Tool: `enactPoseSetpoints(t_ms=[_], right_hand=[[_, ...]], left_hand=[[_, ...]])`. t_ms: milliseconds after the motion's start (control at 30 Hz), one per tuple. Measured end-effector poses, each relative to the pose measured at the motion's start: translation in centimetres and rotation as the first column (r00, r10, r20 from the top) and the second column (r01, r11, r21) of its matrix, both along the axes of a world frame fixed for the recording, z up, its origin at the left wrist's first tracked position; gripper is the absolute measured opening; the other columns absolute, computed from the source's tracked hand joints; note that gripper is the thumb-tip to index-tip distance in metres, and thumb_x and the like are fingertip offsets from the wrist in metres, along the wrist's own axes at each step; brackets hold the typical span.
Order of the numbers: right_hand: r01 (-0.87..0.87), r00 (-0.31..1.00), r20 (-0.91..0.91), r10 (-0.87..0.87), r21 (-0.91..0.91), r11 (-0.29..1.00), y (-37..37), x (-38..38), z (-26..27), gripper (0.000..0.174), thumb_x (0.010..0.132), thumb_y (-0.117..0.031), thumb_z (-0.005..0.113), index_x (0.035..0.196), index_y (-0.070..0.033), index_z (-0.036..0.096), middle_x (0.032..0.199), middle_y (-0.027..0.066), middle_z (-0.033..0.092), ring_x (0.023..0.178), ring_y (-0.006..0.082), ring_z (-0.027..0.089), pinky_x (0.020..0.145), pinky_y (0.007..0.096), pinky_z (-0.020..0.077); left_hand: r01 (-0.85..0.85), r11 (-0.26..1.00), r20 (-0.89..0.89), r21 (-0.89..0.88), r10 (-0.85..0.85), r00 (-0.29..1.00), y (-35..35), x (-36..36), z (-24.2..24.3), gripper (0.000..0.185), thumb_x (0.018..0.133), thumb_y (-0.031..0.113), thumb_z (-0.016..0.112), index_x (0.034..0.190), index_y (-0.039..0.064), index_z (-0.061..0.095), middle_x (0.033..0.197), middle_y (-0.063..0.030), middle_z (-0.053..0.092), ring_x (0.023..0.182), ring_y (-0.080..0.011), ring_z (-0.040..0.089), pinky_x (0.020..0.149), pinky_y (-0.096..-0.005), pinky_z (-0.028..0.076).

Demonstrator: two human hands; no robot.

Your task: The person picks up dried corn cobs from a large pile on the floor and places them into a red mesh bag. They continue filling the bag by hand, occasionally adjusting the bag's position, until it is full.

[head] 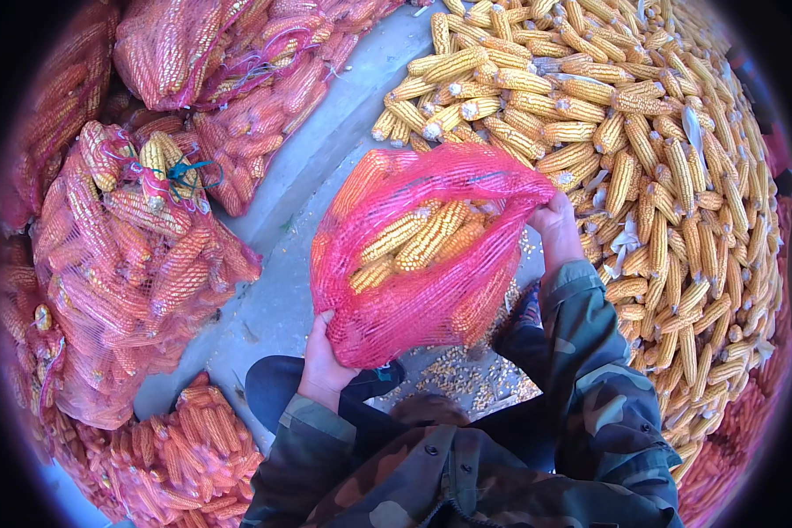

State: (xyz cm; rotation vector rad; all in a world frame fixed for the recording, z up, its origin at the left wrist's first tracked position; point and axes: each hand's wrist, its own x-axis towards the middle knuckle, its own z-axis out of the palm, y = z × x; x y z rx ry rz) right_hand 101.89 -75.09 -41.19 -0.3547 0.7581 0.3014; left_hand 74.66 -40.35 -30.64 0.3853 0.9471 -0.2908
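Note:
A pink-red mesh sack with its mouth spread stands in front of me, and yellow corn cobs lie inside it. At the lower left of its rim, my left hand grips the mesh, the thumb on top. The right side of the rim is bunched in my right hand. More cobs press against the mesh walls. The fingers of both hands are partly hidden behind the sack.
A large heap of bare corn cobs rises on the right. Filled mesh sacks stand at the left, one tied with green string. Loose kernels are scattered on the concrete floor around my feet.

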Motion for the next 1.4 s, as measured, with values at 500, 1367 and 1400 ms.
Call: enactPoseSetpoints(t_ms=[500,1367,1400], right_hand=[[0.053,0.957,0.215,0.197,-0.793,0.607,10.3,-17.2,6.8,0.059,0.091,-0.028,0.068,0.135,-0.001,0.039,0.123,0.0119,0.056,0.105,0.0226,0.060,0.086,0.0395,0.0494],[0.121,0.721,-0.592,0.360,-0.404,-0.907,-8.0,9.8,0.5,0.071,0.079,-0.013,0.067,0.143,-0.028,0.039,0.145,0.0278,0.032,0.131,0.0471,0.039,0.107,0.0489,0.0386],[0.237,0.687,-0.651,0.324,-0.221,-0.946,-8.6,11.3,-0.2,0.070,0.081,-0.010,0.064,0.143,-0.032,0.040,0.151,0.0272,0.026,0.135,0.0488,0.035,0.110,0.0504,0.0351]], left_hand=[[-0.380,-0.600,-0.366,0.704,-0.765,0.529,-5.3,5.3,7.7,0.049,0.093,0.028,0.060,0.133,0.000,0.052,0.131,-0.0185,0.055,0.129,-0.0371,0.043,0.113,-0.0525,0.025],[0.345,0.337,0.052,0.876,-0.778,0.627,-7.7,13.5,4.4,0.016,0.095,0.014,0.065,0.093,-0.002,0.066,0.075,-0.0018,0.064,0.068,-0.0064,0.059,0.065,-0.0217,0.049],[0.355,0.287,0.020,0.890,-0.802,0.597,-7.7,13.4,3.9,0.016,0.095,0.013,0.065,0.093,-0.003,0.067,0.075,-0.0025,0.065,0.068,-0.0069,0.060,0.065,-0.0220,0.049]])
